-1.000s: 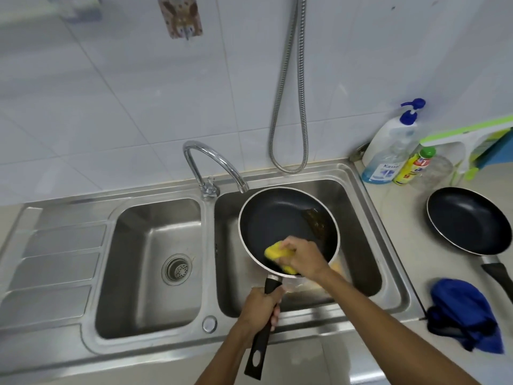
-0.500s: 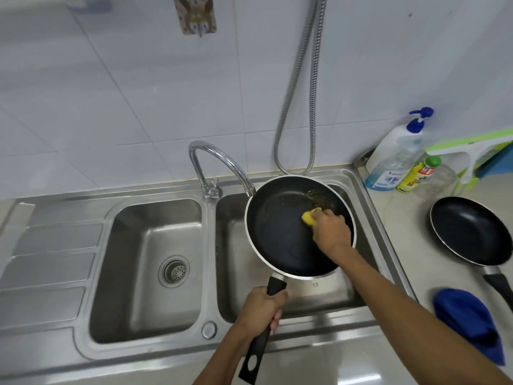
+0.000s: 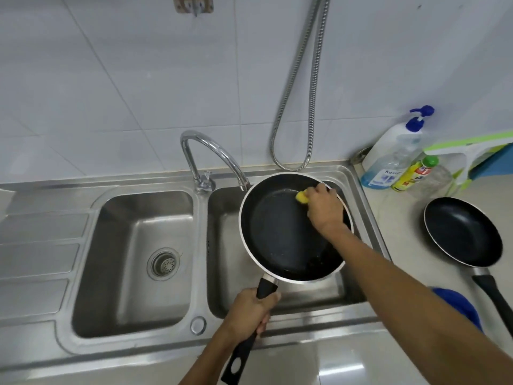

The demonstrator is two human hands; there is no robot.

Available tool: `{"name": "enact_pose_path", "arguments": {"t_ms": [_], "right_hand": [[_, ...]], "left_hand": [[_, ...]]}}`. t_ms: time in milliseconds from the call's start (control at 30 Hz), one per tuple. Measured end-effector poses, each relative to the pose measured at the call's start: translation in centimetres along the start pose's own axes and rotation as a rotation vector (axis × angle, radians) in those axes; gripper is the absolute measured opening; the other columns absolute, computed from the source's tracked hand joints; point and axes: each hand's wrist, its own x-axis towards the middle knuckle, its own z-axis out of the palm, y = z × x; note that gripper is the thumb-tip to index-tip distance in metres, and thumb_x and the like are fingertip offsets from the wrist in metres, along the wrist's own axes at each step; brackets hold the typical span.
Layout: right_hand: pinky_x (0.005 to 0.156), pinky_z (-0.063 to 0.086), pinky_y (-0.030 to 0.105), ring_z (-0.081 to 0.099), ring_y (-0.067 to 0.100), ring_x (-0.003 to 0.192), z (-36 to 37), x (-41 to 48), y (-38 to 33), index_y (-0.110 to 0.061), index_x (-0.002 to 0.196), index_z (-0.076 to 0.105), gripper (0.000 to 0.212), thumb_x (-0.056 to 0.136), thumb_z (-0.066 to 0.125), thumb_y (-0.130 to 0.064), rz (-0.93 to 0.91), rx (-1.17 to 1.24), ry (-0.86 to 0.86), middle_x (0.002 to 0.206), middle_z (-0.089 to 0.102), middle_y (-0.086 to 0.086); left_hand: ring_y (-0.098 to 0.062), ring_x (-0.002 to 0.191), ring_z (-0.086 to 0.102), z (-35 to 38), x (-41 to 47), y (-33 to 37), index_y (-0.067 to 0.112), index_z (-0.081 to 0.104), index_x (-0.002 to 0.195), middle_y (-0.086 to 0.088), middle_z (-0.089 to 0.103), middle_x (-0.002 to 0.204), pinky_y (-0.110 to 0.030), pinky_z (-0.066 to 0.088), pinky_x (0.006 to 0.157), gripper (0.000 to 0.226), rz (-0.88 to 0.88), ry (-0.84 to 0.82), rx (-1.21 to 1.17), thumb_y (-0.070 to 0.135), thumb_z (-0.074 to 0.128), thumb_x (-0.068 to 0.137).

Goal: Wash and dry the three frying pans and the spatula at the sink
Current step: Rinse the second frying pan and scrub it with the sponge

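Head view: only one camera is looking down on the sink and both hands.
Pan in hand: the large frying pan (image 3: 280, 232) is hanging over the right basin (image 3: 224, 245) of the sink, tilted, its far rim just under the tap (image 3: 213, 154).
Left hand: the left hand (image 3: 249, 309) is gripping the pan's black handle (image 3: 244, 345), fingers clamped round it near the pan end.
Right hand: the right hand (image 3: 324, 209) is pressing a yellow sponge (image 3: 302, 197) against the pan's far inner wall, fingers closed on the sponge.
Handling of the pan: it is looking stiff and moderately heavy, and probably slick inside with soap and grease; the handle close to the bowl is likely the best hold, since it is giving leverage against the scrubbing push.
Handling of the sponge: it is looking soft and squashy, so it probably needs firm pressure to bite.
Second pan: another frying pan (image 3: 463, 232) is lying flat on the surface (image 3: 394, 218) right of the sink, well apart from the one being scrubbed.
Third pan and spatula: neither is showing clearly.
Surface: pale and glossy, likely wet in places; a blue cloth (image 3: 458, 307) is lying near the second pan's handle, soap bottles (image 3: 399, 159) are standing at the back corner.
Room: white tiled wall, a metal hose (image 3: 305, 107) hanging behind the sink; the left basin (image 3: 133, 262) is sitting empty, giving space for rinsing.
Progress: washing is looking midway; drying is not yet begun on this pan.
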Motion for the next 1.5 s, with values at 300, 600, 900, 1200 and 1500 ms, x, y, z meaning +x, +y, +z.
{"name": "enact_pose_path", "arguments": {"t_ms": [300, 600, 900, 1200, 1500], "right_hand": [[0.080, 0.048, 0.040, 0.061, 0.036, 0.099, 1.7, -6.5, -8.9, -0.022, 0.106, 0.063, 0.027, 0.082, 0.062, -0.010, -0.336, 0.444, -0.211, 0.110, 0.057, 0.005], [0.090, 0.050, 0.048, 0.053, 0.042, 0.115, 3.0, 0.8, -1.5, -0.019, 0.130, 0.051, 0.043, 0.089, 0.063, -0.017, -0.003, 0.129, -0.133, 0.129, 0.049, 0.012], [0.080, 0.049, 0.040, 0.060, 0.037, 0.093, 2.6, -6.6, -7.6, -0.025, 0.106, 0.063, 0.029, 0.080, 0.063, -0.011, -0.363, 0.395, -0.171, 0.111, 0.058, 0.003], [0.094, 0.050, 0.049, 0.055, 0.043, 0.113, 2.3, 1.9, -1.0, -0.024, 0.130, 0.054, 0.044, 0.087, 0.064, -0.018, -0.034, 0.097, -0.080, 0.127, 0.053, 0.011], [0.081, 0.047, 0.043, 0.060, 0.039, 0.102, -0.4, 1.2, -8.2, -0.024, 0.113, 0.057, 0.025, 0.089, 0.061, -0.021, 0.006, 0.591, -0.025, 0.113, 0.059, 0.010]], "left_hand": [[-0.019, 0.042, 0.046, -0.9, 1.8, 1.6, 0.015, 0.055, 0.069, -0.005, 0.053, 0.054, -0.031, 0.045, 0.052, 0.030, -0.008, 0.006, 0.064, 0.033, 0.061, 0.091], [-0.012, 0.042, 0.046, -2.6, 0.2, 0.4, 0.017, 0.055, 0.073, 0.001, 0.052, 0.053, -0.024, 0.043, 0.047, 0.032, -0.017, -0.034, 0.044, 0.034, 0.063, 0.098], [-0.018, 0.041, 0.048, -1.9, 3.4, 2.0, 0.013, 0.057, 0.067, -0.003, 0.055, 0.050, -0.029, 0.046, 0.049, 0.033, 0.001, 0.011, 0.137, 0.032, 0.062, 0.094], [-0.015, 0.041, 0.045, -2.5, 0.8, 1.4, 0.014, 0.053, 0.069, -0.001, 0.050, 0.052, -0.024, 0.044, 0.046, 0.039, 0.022, -0.027, 0.041, 0.037, 0.063, 0.099], [-0.013, 0.044, 0.048, -1.0, 0.1, 2.3, 0.019, 0.056, 0.071, -0.001, 0.054, 0.055, -0.024, 0.045, 0.048, 0.034, 0.028, -0.110, 0.067, 0.039, 0.061, 0.099]]}}
